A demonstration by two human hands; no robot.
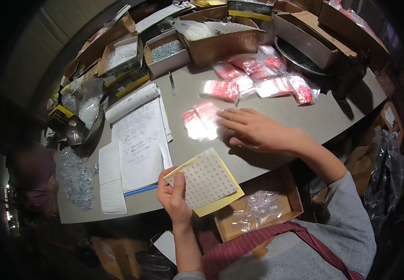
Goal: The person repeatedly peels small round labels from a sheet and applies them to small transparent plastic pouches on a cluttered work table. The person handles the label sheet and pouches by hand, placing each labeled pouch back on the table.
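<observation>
My left hand (176,203) grips a white sheet of small round printed stickers (206,179), its thumb on top. A yellow backing sheet (227,203) shows beneath it. My right hand (251,129) is over the table with its fingers stretched out, palm down. Its fingertips reach the edge of a small pile of clear plastic zip bags (201,122) with red and white on them. Whether they touch the bags or hover just above, I cannot tell. Below the table edge, a cardboard box (295,198) holds several small clear bags with round stickers (262,207).
Filled red-and-white bags (274,86) lie beyond my right hand. On the left are an open notebook (139,135), more sticker sheets (110,161) and a heap of metal screws (74,175). Boxes of parts (164,51) line the back; a pen (172,84) lies before them. Another person (34,177) is at far left.
</observation>
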